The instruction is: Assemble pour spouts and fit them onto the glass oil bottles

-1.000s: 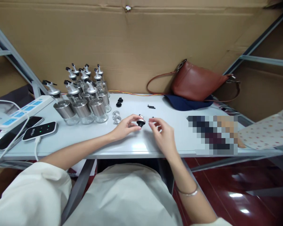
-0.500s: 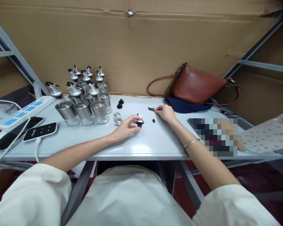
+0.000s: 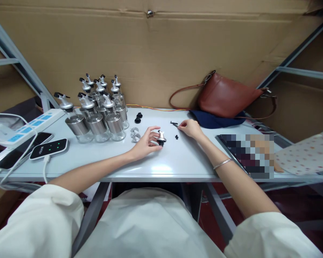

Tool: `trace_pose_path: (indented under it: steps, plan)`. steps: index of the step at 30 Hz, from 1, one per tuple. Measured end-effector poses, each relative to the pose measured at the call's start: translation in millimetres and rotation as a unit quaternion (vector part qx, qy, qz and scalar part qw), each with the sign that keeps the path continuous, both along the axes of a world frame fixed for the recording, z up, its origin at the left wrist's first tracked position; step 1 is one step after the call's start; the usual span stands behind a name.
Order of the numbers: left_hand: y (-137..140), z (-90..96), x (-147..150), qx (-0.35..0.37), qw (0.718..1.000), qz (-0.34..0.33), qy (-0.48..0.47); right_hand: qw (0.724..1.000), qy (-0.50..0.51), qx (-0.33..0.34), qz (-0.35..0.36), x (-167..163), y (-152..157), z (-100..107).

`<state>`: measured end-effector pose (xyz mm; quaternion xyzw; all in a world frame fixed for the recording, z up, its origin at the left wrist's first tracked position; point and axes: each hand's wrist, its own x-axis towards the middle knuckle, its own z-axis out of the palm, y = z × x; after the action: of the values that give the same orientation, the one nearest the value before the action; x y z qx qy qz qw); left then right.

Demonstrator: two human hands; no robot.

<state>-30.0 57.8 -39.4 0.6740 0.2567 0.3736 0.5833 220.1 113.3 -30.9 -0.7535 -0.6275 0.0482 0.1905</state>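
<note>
My left hand [image 3: 143, 146] holds a metal pour spout [image 3: 161, 135] with a black ribbed stopper base between thumb and fingers, upright just above or on the table; its index finger is raised off the part. My right hand [image 3: 190, 129] is closed in a pinch at the near end of one of two thin black lever pieces [image 3: 173, 124] lying on the table. Small black plugs [image 3: 177, 137] lie between the hands. Left of my left hand are silver caps [image 3: 135, 137], with black stoppers [image 3: 137, 119] behind them.
Several glass bottles with steel bands and pour spouts [image 3: 97, 122] stand at the left. A power strip [image 3: 29, 127], a phone [image 3: 18, 152] and a white-edged device [image 3: 48, 149] with cables lie farther left. A brown handbag [image 3: 228, 95] rests on dark blue cloth [image 3: 215, 120] at back right.
My left index finger has lifted from the pour spout while the thumb stays by its base. My right hand stays at the black lever pieces. The whole view has shifted slightly.
</note>
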Motion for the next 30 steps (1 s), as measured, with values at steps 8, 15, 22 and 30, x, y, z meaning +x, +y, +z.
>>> trace_pose_path:
  steps: [8,15,22,30]
  plan:
    - [-0.7,0.8,1.6,-0.011,1.000,-0.029,0.005,0.984,0.073,0.154,0.044,-20.3,-78.1,11.8]
    - [-3.0,2.7,0.6,0.011,0.997,-0.066,0.035,0.873,0.434,0.220,-0.017,-75.7,-136.4,-15.7]
    - [-6.5,4.5,-0.8,0.041,0.991,-0.105,0.070,0.826,0.521,0.213,0.011,-87.8,-125.4,-11.0]
    - [-7.4,3.9,-1.2,0.043,0.991,-0.099,0.085,0.823,0.529,0.204,0.036,-88.6,-127.7,-11.6]
